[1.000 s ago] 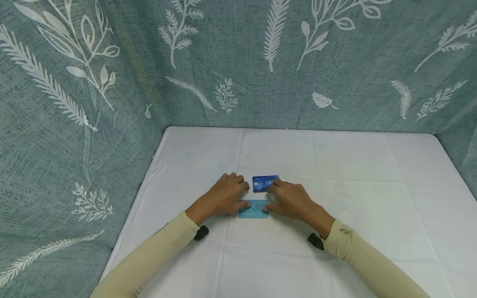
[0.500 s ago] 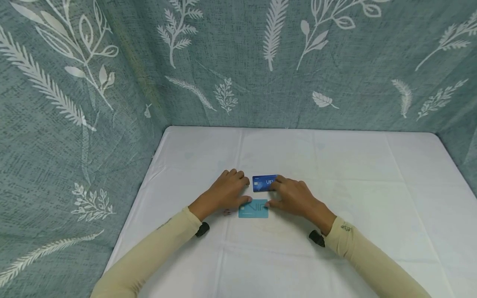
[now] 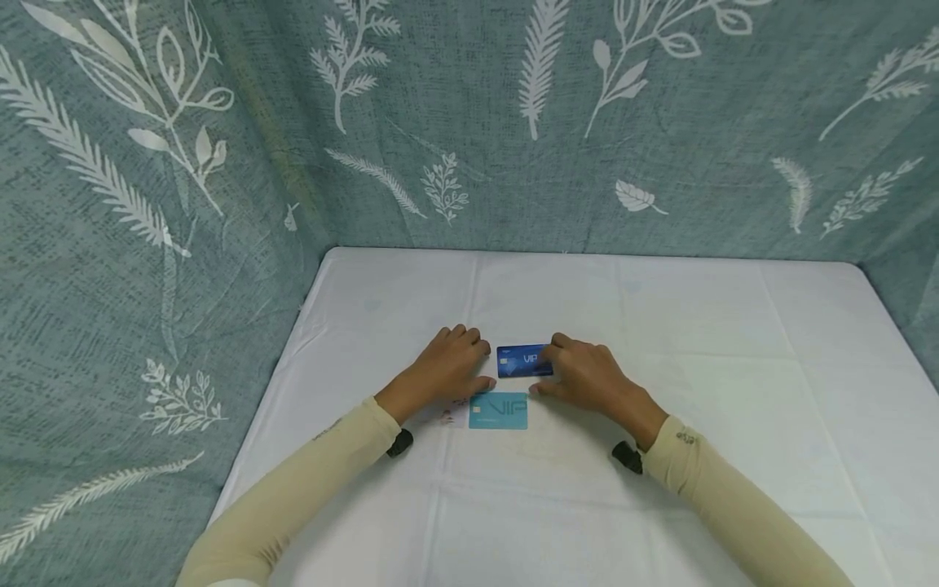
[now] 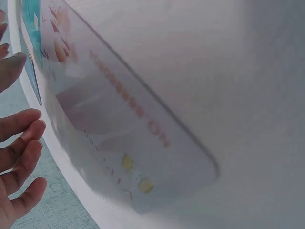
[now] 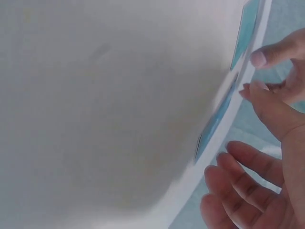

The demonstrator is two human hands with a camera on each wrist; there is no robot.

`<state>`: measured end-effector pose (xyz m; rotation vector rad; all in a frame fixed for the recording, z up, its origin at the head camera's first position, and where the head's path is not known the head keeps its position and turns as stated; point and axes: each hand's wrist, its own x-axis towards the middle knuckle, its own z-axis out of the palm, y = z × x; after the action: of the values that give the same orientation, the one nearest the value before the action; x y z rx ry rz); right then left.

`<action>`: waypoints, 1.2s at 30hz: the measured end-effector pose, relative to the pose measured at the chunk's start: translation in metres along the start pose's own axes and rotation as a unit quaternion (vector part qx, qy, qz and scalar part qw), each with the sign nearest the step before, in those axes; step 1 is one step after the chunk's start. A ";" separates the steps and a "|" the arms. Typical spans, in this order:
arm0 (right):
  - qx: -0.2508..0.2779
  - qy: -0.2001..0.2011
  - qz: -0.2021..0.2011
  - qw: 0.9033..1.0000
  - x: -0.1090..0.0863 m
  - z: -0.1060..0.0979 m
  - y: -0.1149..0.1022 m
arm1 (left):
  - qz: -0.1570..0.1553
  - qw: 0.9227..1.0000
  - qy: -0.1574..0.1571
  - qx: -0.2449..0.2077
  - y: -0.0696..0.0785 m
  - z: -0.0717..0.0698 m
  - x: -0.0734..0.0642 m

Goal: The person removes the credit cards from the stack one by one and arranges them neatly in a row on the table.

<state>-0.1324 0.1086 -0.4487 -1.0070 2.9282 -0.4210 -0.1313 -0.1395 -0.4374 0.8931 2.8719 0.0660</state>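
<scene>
Three flat cards lie close together on the white cloth. A teal card (image 3: 499, 411) marked VIP sits in front of a dark blue VIP card (image 3: 519, 361). To the teal card's left is a pale card (image 3: 456, 414), partly covered by my left wrist in the head view; its blurred orange print shows in the left wrist view. My left hand (image 3: 451, 365) is left of the blue card, fingers loosely bent, holding nothing. My right hand (image 3: 583, 373) has its fingertips over the blue card's right end; whether they touch it is unclear. Its thumb is apart from the fingers.
A white cloth covers the table (image 3: 697, 367). Grey-green curtains (image 3: 469, 122) with white leaf prints hang behind it and along its left side. Small black devices (image 3: 627, 456) are strapped under both wrists.
Both thumbs have come off the teal card, leaving all of it visible. My hands have drawn slightly farther back from me, the right one shifting right. More of the pale card shows.
</scene>
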 end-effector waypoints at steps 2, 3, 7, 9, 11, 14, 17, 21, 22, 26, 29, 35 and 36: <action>0.003 -0.001 0.002 1.000 0.000 -0.001 0.001 | 0.002 1.000 0.002 0.001 0.000 -0.001 0.000; 0.004 -0.001 0.003 1.000 0.001 -0.002 0.002 | 0.003 1.000 0.003 0.002 0.000 -0.001 0.000; 0.008 -0.005 0.002 1.000 0.002 -0.002 0.007 | 0.006 1.000 0.008 0.007 -0.001 -0.002 0.001; 0.007 -0.006 0.002 1.000 0.003 -0.002 0.009 | 0.007 1.000 0.006 0.009 -0.002 -0.002 0.003; 0.007 -0.008 0.002 1.000 0.005 -0.002 0.012 | 0.010 1.000 0.004 0.008 -0.002 -0.002 0.004; 0.009 -0.008 0.005 1.000 0.007 -0.003 0.014 | 0.013 1.000 0.002 0.005 -0.003 -0.001 0.006; 0.011 -0.011 0.007 1.000 0.009 -0.004 0.015 | 0.016 1.000 -0.001 0.004 -0.003 -0.001 0.008; 0.015 -0.020 0.009 1.000 0.011 -0.004 0.018 | 0.018 1.000 -0.009 0.007 -0.004 -0.001 0.010; 0.016 -0.022 0.009 1.000 0.012 -0.004 0.018 | 0.020 1.000 -0.011 0.006 -0.004 -0.002 0.010; 0.015 -0.031 0.012 0.999 0.013 -0.004 0.021 | 0.023 1.000 -0.017 0.003 -0.003 -0.001 0.014; 0.014 -0.038 0.015 0.999 0.015 -0.004 0.022 | 0.023 0.999 -0.023 0.006 -0.002 -0.001 0.017; 0.008 -0.053 0.015 0.998 0.018 -0.002 0.023 | 0.018 0.999 -0.033 0.015 0.000 0.001 0.020; 0.007 -0.054 0.016 0.998 0.018 -0.001 0.023 | 0.017 0.999 -0.036 0.015 0.001 0.001 0.021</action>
<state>-0.1605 0.1156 -0.4523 -0.9493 2.8378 -0.3724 -0.1479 -0.1272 -0.4408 0.9293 2.7991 -0.0054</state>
